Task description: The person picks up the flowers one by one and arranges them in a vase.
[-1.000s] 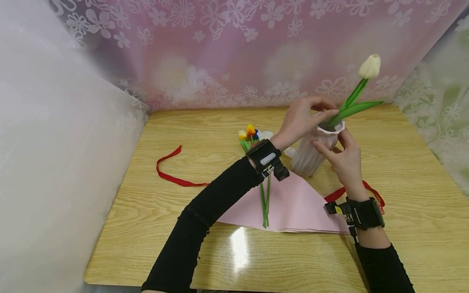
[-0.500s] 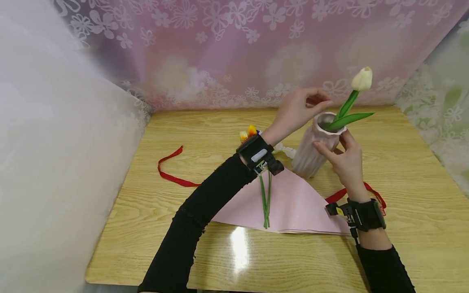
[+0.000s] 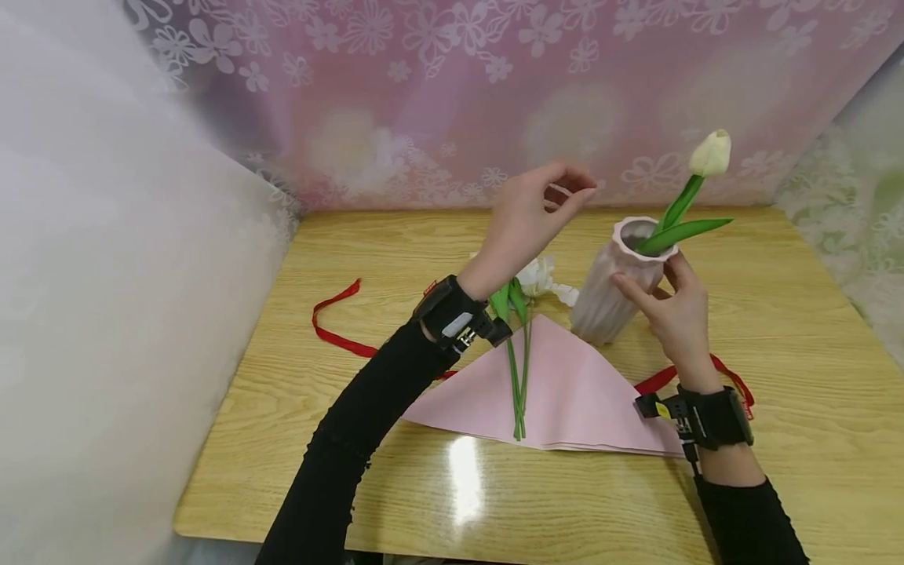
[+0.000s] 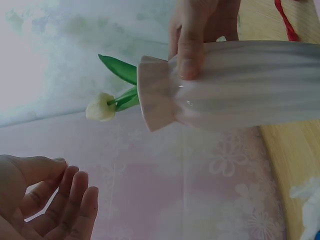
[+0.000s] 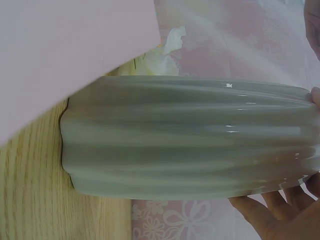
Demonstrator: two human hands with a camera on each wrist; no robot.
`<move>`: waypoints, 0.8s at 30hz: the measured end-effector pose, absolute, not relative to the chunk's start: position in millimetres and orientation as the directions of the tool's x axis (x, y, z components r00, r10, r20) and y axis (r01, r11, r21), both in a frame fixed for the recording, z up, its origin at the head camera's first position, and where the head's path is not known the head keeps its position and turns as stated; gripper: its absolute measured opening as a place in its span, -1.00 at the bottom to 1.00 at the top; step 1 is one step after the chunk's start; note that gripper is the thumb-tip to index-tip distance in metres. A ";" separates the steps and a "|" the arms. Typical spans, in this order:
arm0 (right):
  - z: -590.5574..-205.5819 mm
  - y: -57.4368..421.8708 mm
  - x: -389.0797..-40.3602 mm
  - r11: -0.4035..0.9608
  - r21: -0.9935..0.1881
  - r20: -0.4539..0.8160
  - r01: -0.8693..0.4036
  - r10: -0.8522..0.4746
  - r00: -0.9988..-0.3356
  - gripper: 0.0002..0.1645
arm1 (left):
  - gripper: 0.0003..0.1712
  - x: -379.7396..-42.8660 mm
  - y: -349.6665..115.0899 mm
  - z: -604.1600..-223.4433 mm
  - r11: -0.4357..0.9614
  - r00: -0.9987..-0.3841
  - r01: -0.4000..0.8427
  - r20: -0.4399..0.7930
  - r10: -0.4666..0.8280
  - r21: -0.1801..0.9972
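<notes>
A white ribbed vase (image 3: 610,292) with a scalloped rim stands on the right half of the table. In it leans a white tulip (image 3: 711,154) with green leaves, tilted to the right. My right hand (image 3: 674,314) grips the vase just below its rim, thumb in front and fingers behind. My left hand (image 3: 531,212) is in the air left of the vase's mouth, apart from it. In the left wrist view the left hand's fingers (image 4: 75,200) are loosely bent, thumb near the index fingertip, and hold nothing.
Pink wrapping paper (image 3: 572,392) lies at the front, with several green stems (image 3: 519,392) across it. A white flower (image 3: 535,276) lies left of the vase. Red ribbon (image 3: 339,339) curls at the left, and more red ribbon (image 3: 657,380) lies by the right wrist.
My left hand has let go of the white tulip and moved left, away from the vase. The tulip has sunk lower in the vase. My right hand keeps its grip.
</notes>
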State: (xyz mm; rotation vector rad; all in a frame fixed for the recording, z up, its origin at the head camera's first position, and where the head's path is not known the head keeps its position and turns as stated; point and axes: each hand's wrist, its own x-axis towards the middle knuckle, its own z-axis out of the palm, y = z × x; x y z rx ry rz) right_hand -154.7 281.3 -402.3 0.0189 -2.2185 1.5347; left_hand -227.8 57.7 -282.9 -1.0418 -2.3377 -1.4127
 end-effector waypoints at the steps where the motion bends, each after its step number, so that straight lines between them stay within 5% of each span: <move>1: -402.2 281.6 -154.8 0.383 -0.888 0.359 -0.254 0.233 -0.904 -0.22 | -0.82 -227.2 55.0 -285.9 0.292 -0.721 0.677 0.528 0.448 0.676; 24: -402.3 281.0 -157.4 0.383 -0.891 0.352 -0.242 0.249 -0.902 -0.20 | -0.84 -218.0 44.5 -390.2 0.576 -0.854 0.506 0.278 0.441 0.642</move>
